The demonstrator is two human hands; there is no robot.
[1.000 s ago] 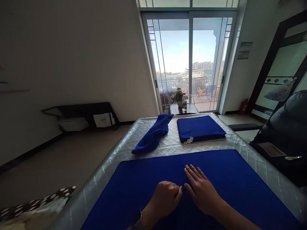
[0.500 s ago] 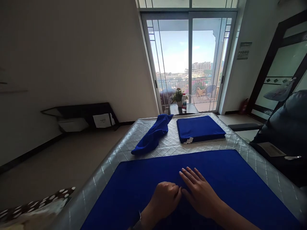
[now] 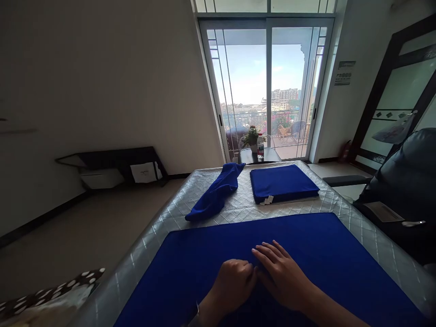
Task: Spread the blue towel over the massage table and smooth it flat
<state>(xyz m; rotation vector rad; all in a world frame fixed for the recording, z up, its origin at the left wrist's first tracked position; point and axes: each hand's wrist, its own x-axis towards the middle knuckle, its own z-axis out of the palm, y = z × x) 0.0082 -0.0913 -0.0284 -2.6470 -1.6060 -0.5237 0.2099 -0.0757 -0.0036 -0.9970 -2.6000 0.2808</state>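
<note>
A dark blue cloth [image 3: 190,259] is spread flat over the near part of a silver quilted table cover [image 3: 160,218]. My left hand [image 3: 233,281] is closed in a fist low over this cloth; whatever its fingers hold, if anything, is hidden. Close beside it, my right hand [image 3: 282,274] lies over the cloth with its fingers stretched out, slightly bent, and its thumb side near the left fist. Farther back are a crumpled blue cloth [image 3: 216,193] on the left and a neat folded stack of blue cloth [image 3: 284,183] with white tags at its front edge.
Behind the covered table stands a small dark table [image 3: 247,156] with a potted plant [image 3: 251,136] and a bottle [image 3: 260,146], before a sliding glass door [image 3: 238,68]. At right is a black chair [image 3: 402,181]. A spotted cloth [image 3: 51,290] shows at lower left.
The right hand's fingers have drawn back slightly and bent a little more. The left fist stays nearly in place. The view has shifted slightly.
</note>
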